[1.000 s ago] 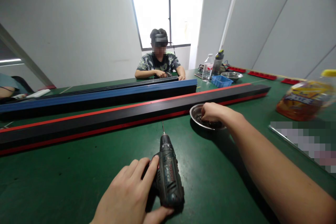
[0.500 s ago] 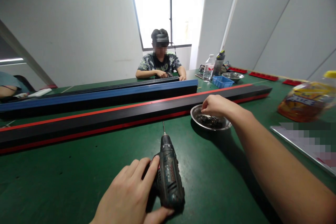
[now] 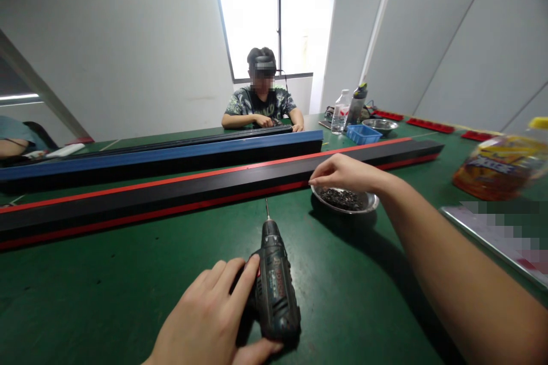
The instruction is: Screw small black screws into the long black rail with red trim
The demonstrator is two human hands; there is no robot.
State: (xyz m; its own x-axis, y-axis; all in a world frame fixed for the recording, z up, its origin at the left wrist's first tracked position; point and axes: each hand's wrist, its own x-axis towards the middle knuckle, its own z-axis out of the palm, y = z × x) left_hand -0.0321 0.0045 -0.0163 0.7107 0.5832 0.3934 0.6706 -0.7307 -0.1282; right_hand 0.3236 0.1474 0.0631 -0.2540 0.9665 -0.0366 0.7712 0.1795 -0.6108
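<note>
My left hand (image 3: 209, 308) is wrapped round a dark cordless drill (image 3: 276, 291), which lies on the green table with its long bit pointing away from me. Over the left rim of a round metal bowl (image 3: 369, 206), my right hand (image 3: 342, 173) has its fingertips pinched together; whatever is between them is too small to make out. Small dark screws (image 3: 341, 199) fill the bottom of the bowl. Just beyond the drill bit and the bowl runs a long black bar with red edges (image 3: 205, 182), lying across the table.
Behind the bar lie blue and black profiles (image 3: 171, 158), where a co-worker (image 3: 261, 102) sits. To the far right stand a water bottle (image 3: 341, 111), a blue basket (image 3: 363, 134), another metal bowl (image 3: 380, 125) and a large jug of orange liquid (image 3: 492, 168).
My right hand has moved left, out of the screws to the bowl's left rim, with its fingertips pinched. The left hand and the drill stay in place.
</note>
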